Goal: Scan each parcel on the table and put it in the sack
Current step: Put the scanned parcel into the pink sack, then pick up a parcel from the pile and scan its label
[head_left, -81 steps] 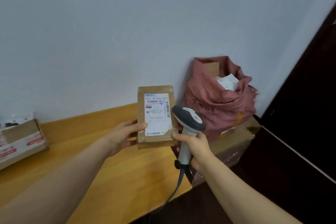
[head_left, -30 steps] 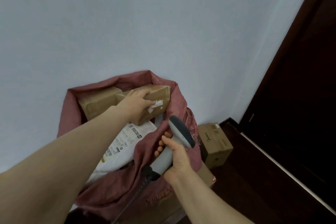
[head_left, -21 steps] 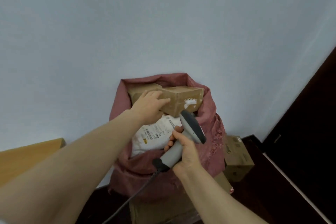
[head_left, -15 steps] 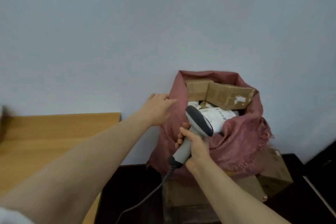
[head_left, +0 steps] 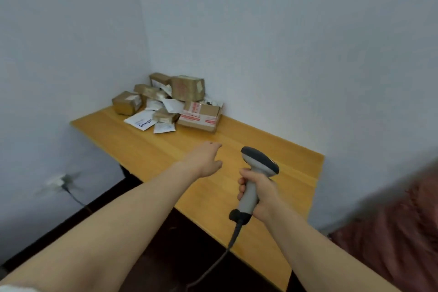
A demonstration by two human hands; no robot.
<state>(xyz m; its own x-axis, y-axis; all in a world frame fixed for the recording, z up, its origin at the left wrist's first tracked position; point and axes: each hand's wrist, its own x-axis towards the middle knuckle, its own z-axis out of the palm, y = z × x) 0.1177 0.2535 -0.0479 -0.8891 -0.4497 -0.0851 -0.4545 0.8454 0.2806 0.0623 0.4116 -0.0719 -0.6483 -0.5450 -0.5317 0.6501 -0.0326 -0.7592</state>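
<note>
Now my left hand is stretched out above the bare wood of the tabletop, fingers loose and holding nothing, pointing toward the pile of parcels. That pile sits well apart from my hands, pushed into the far corner where the two walls meet. It is made up of brown cartons stacked on one another, a carton with red-and-white tape at its right side, and a white mailer bag lying flat at its front edge. My right hand is wrapped round the grey handle of the scanner, whose dark head points away from me; its cable hangs down past the tabletop's near edge. The sack, a dull red cloth, shows blurred at the far right, beside the end of the tabletop. A wall socket on the left is also blurred.
</note>
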